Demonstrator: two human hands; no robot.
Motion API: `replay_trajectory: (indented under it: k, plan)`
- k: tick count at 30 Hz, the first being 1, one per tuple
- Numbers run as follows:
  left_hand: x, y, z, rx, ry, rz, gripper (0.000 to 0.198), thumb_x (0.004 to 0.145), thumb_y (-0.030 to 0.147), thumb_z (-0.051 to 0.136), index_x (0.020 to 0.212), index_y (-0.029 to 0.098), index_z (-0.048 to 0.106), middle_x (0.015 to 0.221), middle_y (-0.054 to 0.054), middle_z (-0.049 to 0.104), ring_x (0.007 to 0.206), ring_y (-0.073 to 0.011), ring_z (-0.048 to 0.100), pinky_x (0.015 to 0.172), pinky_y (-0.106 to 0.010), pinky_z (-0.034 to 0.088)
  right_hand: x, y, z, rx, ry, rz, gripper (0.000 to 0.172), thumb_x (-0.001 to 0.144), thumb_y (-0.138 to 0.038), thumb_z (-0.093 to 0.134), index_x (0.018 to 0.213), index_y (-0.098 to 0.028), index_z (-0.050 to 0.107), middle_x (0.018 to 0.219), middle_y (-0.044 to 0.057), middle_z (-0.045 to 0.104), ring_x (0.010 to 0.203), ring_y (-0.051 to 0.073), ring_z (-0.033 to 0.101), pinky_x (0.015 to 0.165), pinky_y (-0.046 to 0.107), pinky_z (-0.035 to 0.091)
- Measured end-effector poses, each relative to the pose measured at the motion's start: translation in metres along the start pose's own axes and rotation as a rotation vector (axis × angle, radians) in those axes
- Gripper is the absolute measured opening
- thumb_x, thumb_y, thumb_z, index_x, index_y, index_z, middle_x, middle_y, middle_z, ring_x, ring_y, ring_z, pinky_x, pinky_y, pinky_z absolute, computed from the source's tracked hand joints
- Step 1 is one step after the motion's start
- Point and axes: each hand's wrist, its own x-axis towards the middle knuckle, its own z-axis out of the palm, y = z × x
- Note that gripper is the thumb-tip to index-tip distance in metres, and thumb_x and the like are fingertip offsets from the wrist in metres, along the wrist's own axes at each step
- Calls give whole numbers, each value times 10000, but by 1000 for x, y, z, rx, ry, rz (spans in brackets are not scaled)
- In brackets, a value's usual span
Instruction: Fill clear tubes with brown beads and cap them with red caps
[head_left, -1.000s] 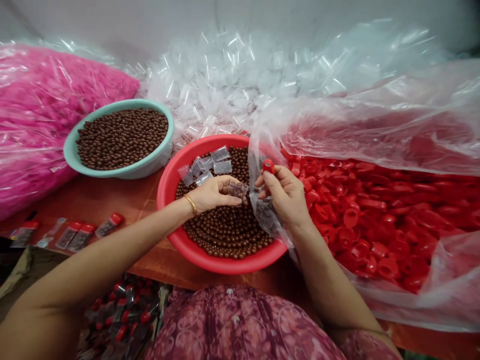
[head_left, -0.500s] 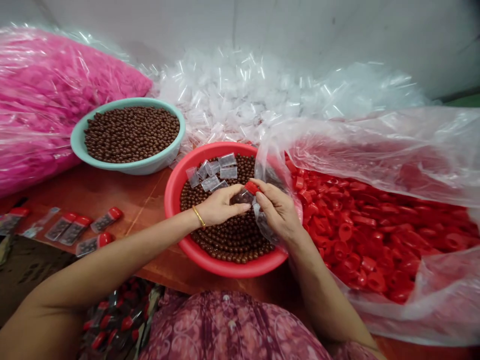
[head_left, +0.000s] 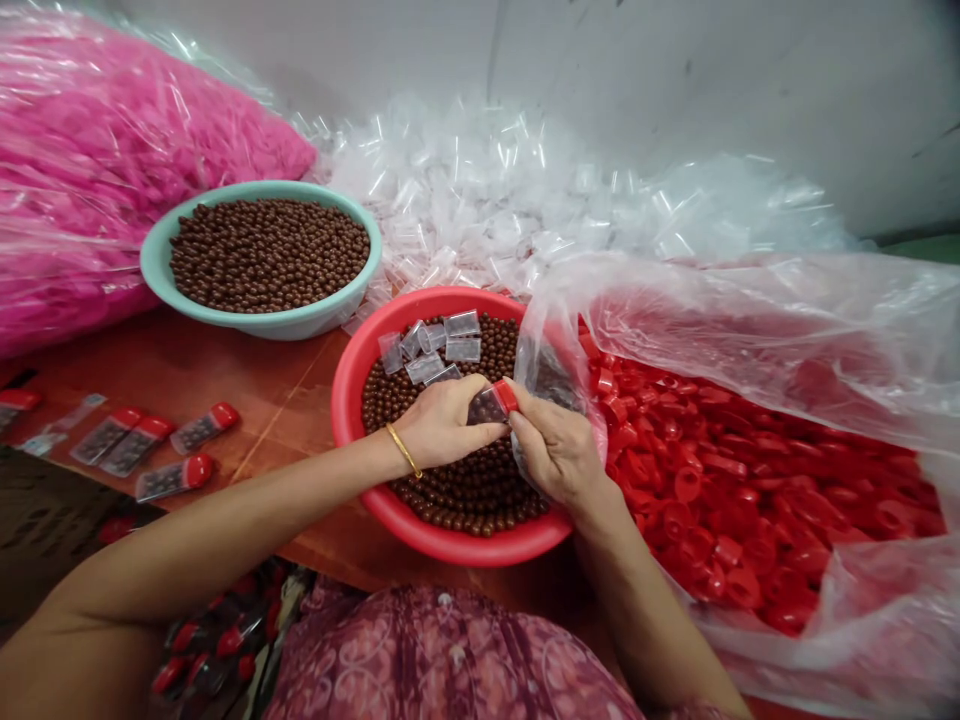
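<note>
My left hand [head_left: 442, 420] is closed around the clear body of a small plastic container [head_left: 486, 405] with dark balls inside. At its right end is a red cap [head_left: 505, 396], pinched between the thumb and fingers of my right hand [head_left: 559, 440]. Both hands are above a red basin [head_left: 347, 400] of brown balls [head_left: 465, 505]. Several empty clear containers [head_left: 463, 349] lie on the balls at the basin's far side. The edge of a clear plastic bag [head_left: 540, 350] hangs over the basin's right rim, beside my right hand.
Loose red caps [head_left: 720, 480] fill the open bag at right. A pale green basin [head_left: 154, 255] of brown balls stands back left, beside a bag of pink pieces [head_left: 112, 150]. Clear containers [head_left: 480, 200] are heaped behind. Several filled, capped containers [head_left: 202, 428] lie on the table [head_left: 292, 400] at left.
The container has turned to lie more level, and its red cap now faces right. My hands stay together on it over the basin. The view has shifted slightly.
</note>
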Motion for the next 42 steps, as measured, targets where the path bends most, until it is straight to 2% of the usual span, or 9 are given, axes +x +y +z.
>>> replay_trajectory:
  k: [8,13,17,21,27,31,37,40,42]
  plan:
    - [-3,0,-3,345,-148,-40,238,769,387,526,847,164,557,733,-46,642,679,-207,599,585,-281,396,-3,-2,-3,-166,-101,-164,391,893,-236,399,1205,-93,588,649,75,655,531,157,577,494,267,462]
    - [1,3,-1,364,-126,8,287,737,434,544,840,172,603,741,-55,674,693,-217,629,593,-281,425,-10,-5,1,100,24,108,420,922,-367,357,1094,-149,673,656,64,634,566,156,579,556,286,476]
    - [3,12,10,452,-226,179,276,711,424,561,801,173,634,704,-66,682,678,-233,645,592,-292,443,-5,-6,8,431,203,420,661,922,-562,126,1153,-190,620,712,40,567,544,137,521,515,280,449]
    - [-1,16,20,543,-287,283,332,743,445,544,846,147,647,728,-95,695,687,-252,660,598,-313,465,6,-11,13,591,129,512,780,877,-600,-65,1342,-222,434,961,66,575,779,156,579,735,303,505]
    - [-10,11,22,596,-339,306,345,753,412,555,906,116,643,770,-129,704,696,-277,668,595,-338,482,9,-21,16,550,-29,472,664,921,-577,85,1427,-219,323,1131,77,555,1064,172,516,1004,384,393]
    - [-9,9,21,645,-273,355,310,765,398,548,871,119,630,734,-123,695,660,-255,655,585,-325,475,11,-21,18,618,43,448,653,923,-568,118,1372,-200,416,1108,84,567,1044,181,531,988,394,407]
    - [-10,11,11,605,-6,517,181,755,340,551,713,168,591,582,-27,626,548,-176,590,535,-270,410,15,-24,14,755,362,408,782,891,-556,-62,1185,-202,570,1046,96,597,911,194,591,809,381,488]
    - [-29,5,-14,552,198,463,137,748,297,553,684,181,588,568,10,605,540,-133,558,566,-239,399,7,-18,-7,528,505,371,554,933,-504,158,1101,-229,609,1006,71,604,882,188,583,763,362,480]
    - [-52,-8,-40,573,273,325,142,769,301,550,705,186,602,606,13,624,568,-118,560,598,-218,401,-4,-4,-28,142,460,360,350,895,-432,411,1077,-224,626,1023,71,611,956,206,562,847,382,446]
